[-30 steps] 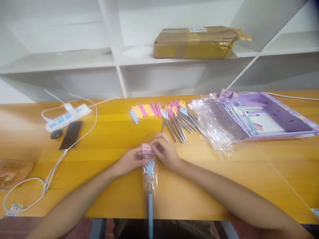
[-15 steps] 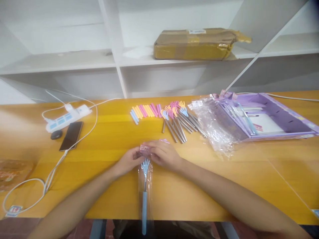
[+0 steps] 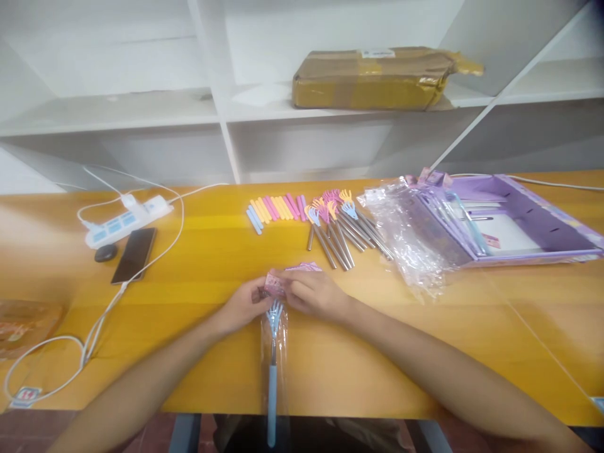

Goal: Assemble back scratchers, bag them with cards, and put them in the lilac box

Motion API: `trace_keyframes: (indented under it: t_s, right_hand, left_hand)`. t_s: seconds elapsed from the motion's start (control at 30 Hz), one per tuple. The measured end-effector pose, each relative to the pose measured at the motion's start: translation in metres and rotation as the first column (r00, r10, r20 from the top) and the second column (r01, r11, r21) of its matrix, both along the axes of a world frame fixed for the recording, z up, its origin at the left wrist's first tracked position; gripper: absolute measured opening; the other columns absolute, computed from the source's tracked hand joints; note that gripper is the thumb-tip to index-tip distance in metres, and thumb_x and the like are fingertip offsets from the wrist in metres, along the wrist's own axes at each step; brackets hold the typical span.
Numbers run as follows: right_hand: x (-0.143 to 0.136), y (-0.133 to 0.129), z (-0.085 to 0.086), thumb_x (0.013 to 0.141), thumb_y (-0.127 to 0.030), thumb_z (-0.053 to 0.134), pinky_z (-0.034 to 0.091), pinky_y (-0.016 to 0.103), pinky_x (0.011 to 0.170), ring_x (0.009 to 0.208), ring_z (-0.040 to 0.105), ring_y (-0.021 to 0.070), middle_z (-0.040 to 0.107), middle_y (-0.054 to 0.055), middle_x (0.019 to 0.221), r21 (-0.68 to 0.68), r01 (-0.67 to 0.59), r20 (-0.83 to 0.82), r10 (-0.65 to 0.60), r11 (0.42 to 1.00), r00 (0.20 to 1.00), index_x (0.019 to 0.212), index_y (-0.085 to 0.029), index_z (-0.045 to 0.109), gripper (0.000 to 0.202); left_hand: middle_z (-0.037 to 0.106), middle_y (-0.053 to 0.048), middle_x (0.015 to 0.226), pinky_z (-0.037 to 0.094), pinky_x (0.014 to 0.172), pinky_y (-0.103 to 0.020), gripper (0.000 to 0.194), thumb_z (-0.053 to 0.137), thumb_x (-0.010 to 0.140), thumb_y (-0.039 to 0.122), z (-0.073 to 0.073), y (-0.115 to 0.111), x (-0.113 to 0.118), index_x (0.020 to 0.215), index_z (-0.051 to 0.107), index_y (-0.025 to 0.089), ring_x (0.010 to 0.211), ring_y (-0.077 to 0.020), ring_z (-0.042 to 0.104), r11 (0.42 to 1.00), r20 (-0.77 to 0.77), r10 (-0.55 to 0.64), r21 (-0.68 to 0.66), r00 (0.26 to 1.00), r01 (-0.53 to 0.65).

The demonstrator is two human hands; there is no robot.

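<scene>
A clear plastic bag (image 3: 282,352) hangs down over the table's front edge, with a blue hand-shaped back scratcher (image 3: 272,384) inside it. At the top of the bag, my left hand (image 3: 246,305) is closed on its edge. My right hand (image 3: 314,294) pinches a small pink card (image 3: 274,284) at the bag's mouth. Behind my right hand, more pink cards (image 3: 304,267) lie on the table. Further back are several metal scratchers (image 3: 337,233) with coloured heads, and a row of coloured handle sleeves (image 3: 278,209).
Clear plastic bags (image 3: 410,245) lie beside a purple box (image 3: 528,214) at the right. A power strip (image 3: 129,222), a phone (image 3: 134,256) and white cables are at the left. A taped parcel (image 3: 372,82) sits on the shelf.
My right fingers have shifted slightly right, leaving more of the pink card showing. More of the cards behind my right hand is visible. The view has tilted a little.
</scene>
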State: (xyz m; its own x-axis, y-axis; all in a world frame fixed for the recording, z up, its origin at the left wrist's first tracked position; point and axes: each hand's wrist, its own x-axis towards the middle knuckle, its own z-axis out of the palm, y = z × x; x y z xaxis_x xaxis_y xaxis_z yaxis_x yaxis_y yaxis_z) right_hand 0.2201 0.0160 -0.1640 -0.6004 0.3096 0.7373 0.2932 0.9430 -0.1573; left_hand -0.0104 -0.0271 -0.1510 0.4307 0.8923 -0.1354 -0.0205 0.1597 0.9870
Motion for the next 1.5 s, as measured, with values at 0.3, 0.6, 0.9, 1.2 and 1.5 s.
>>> trace_keyframes:
  t_s: [0.3, 0.6, 0.9, 1.2, 1.5]
  right_hand:
    - [0.003, -0.003, 0.016, 0.102, -0.013, 0.06, 0.066, 0.033, 0.09, 0.108, 0.076, 0.0201, 0.073, 0.014, 0.134, 0.055, -0.036, 0.093, 0.03, 0.998, 0.995, 0.109, -0.017, 0.064, 0.009]
    - [0.012, -0.004, 0.026, 0.106, -0.014, 0.052, 0.066, 0.033, 0.078, 0.096, 0.076, 0.0201, 0.069, 0.014, 0.141, 0.127, -0.029, 0.317, -0.013, 0.992, 0.948, 0.114, -0.014, 0.07, 0.02]
    - [0.017, 0.001, 0.036, 0.104, -0.012, 0.057, 0.067, 0.038, 0.092, 0.107, 0.076, 0.0219, 0.066, 0.011, 0.148, 0.126, -0.076, 0.308, 0.033, 0.989, 0.951, 0.123, -0.017, 0.07, 0.023]
    - [-0.001, -0.006, 0.018, 0.104, -0.025, 0.065, 0.063, 0.037, 0.099, 0.117, 0.074, 0.021, 0.071, 0.013, 0.138, -0.168, -0.008, -0.038, 0.001, 0.986, 0.999, 0.119, -0.021, 0.069, 0.016]
    - [-0.023, -0.016, 0.014, 0.089, -0.046, 0.08, 0.054, 0.026, 0.061, 0.068, 0.068, 0.0151, 0.071, -0.001, 0.084, -0.836, -0.017, -0.216, -0.3, 0.548, 0.929, 0.11, -0.024, 0.058, 0.038]
  left_hand:
    - [0.073, -0.013, 0.128, 0.05, 0.109, -0.04, 0.046, 0.076, 0.093, 0.047, 0.002, -0.001, 0.003, 0.126, 0.069, 0.016, 0.119, -0.0259, 0.067, 0.999, 0.005, -0.036, 0.028, 0.999, 0.036]
    - [0.071, -0.015, 0.135, 0.049, 0.112, -0.042, 0.049, 0.076, 0.095, 0.042, -0.007, 0.0, 0.002, 0.136, 0.066, 0.017, 0.126, -0.0276, 0.066, 0.996, 0.074, -0.076, 0.06, 0.994, 0.072]
    - [0.071, -0.014, 0.134, 0.05, 0.111, -0.043, 0.049, 0.077, 0.093, 0.042, -0.007, 0.002, -0.004, 0.135, 0.067, 0.019, 0.126, -0.0288, 0.066, 0.997, 0.075, -0.071, 0.04, 0.995, 0.068]
    - [0.068, -0.014, 0.143, 0.049, 0.113, -0.041, 0.044, 0.075, 0.096, 0.037, -0.008, 0.004, -0.003, 0.137, 0.067, 0.02, 0.133, -0.0286, 0.063, 0.999, 0.156, -0.05, 0.022, 0.986, 0.047]
    - [0.068, -0.014, 0.141, 0.048, 0.113, -0.042, 0.053, 0.077, 0.094, 0.042, -0.008, -0.003, 0.005, 0.14, 0.063, 0.019, 0.131, -0.0288, 0.063, 1.0, 0.077, -0.016, -0.003, 0.997, 0.017]
